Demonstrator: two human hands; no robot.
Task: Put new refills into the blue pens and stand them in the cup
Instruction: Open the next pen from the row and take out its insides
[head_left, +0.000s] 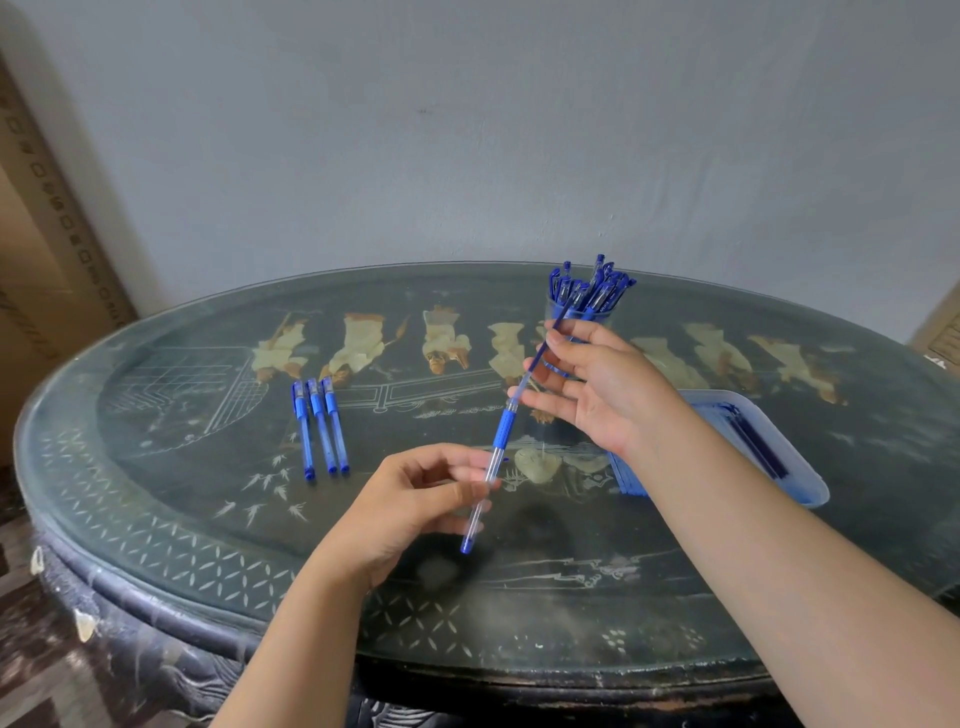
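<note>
My left hand (415, 499) pinches the clear barrel of a blue pen (493, 457) above the table, its blue grip pointing up and away. My right hand (587, 384) pinches a thin blue refill (543, 349) that runs in line with the barrel's open front end; I cannot tell how far it sits inside. Behind my right hand stands a clear cup (582, 317) holding several blue pens upright. Three capped blue pens (319, 426) lie side by side on the left of the table.
A pale blue tray (789, 457) with dark blue refills lies at the right, partly under my right forearm. The oval glass-topped table (208, 545) has a dark carved rim. A grey wall stands behind it, with a cardboard box at far left.
</note>
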